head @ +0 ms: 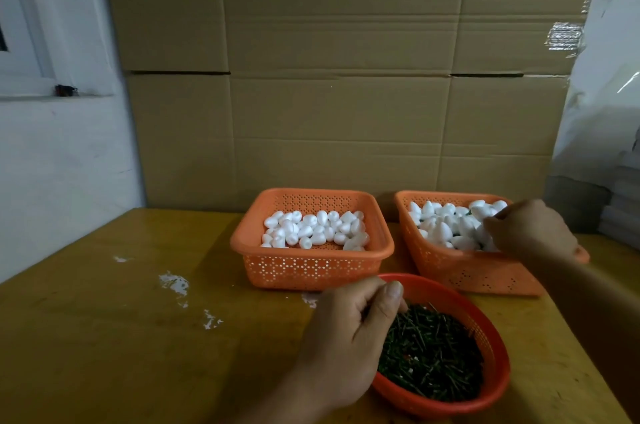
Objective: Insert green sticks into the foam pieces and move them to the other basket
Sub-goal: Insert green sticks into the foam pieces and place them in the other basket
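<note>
Left hand (349, 337) at bowl (491, 330) rim (fingers curled); right hand (530, 233) over basket (450, 267).

I found no text, label, brand, number or sign that I could read anywhere in the view.
</note>
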